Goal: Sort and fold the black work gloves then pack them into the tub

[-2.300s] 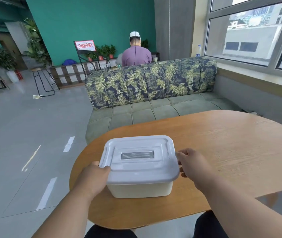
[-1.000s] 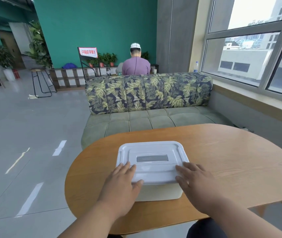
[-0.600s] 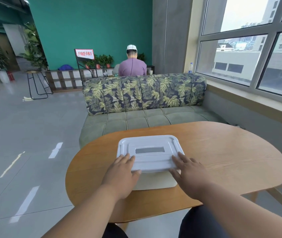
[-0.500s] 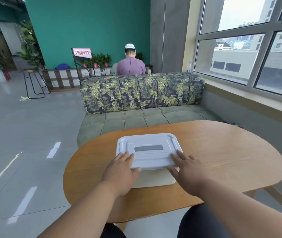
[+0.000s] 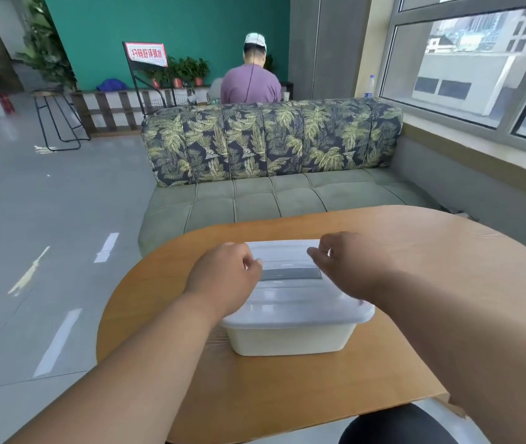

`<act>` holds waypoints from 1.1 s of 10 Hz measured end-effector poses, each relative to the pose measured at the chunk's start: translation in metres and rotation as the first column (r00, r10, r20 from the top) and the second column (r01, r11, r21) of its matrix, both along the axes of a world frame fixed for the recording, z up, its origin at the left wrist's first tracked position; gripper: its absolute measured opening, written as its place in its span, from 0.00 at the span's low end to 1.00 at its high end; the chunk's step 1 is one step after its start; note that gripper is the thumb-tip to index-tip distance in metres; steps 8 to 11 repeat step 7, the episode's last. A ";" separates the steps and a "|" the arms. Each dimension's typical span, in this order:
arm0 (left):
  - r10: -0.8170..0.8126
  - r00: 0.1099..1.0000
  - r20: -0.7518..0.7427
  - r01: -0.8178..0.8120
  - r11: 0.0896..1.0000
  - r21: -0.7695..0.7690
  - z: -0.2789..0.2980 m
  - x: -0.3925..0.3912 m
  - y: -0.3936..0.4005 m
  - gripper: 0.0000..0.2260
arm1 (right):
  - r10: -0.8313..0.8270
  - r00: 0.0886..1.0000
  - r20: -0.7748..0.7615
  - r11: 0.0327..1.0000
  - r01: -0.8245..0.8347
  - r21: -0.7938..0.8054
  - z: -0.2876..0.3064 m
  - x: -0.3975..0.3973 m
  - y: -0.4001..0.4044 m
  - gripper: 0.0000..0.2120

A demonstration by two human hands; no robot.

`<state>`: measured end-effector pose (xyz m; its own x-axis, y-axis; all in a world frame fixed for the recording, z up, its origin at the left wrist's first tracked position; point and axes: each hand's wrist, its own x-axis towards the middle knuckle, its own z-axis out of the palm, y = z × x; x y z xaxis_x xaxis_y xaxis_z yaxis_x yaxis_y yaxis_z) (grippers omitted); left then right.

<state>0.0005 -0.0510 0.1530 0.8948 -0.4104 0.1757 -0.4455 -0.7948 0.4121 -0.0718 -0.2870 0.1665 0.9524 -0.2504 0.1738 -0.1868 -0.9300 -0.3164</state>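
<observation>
On the table [image 5: 447,283], lidded tub [image 5: 290,334], long axis left-right, hands above

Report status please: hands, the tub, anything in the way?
Left hand and right hand over the lid, fingers curled, grip unclear. Tub closed on the table. No gloves in view. Nothing in the way.

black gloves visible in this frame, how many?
0. None lie on the table. The tub is closed by its lid, with both hands over it, so any gloves inside would be hidden.
</observation>
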 end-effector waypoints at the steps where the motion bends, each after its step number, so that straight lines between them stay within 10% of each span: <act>1: -0.014 0.999 -0.046 0.018 0.995 0.096 -0.017 0.021 -0.014 0.18 | 0.026 1.000 -0.008 1.000 -0.026 -0.003 -0.011 0.038 -0.002 0.20; 3: 0.019 0.999 0.036 -0.029 0.955 0.295 -0.025 0.050 -0.041 0.28 | 0.107 0.994 -0.030 0.994 -0.107 -0.005 -0.051 0.064 -0.009 0.29; 11: 0.020 0.999 -0.038 -0.013 0.981 0.191 -0.034 0.058 -0.033 0.25 | 0.134 0.989 -0.056 0.991 -0.133 0.023 -0.044 0.075 -0.013 0.30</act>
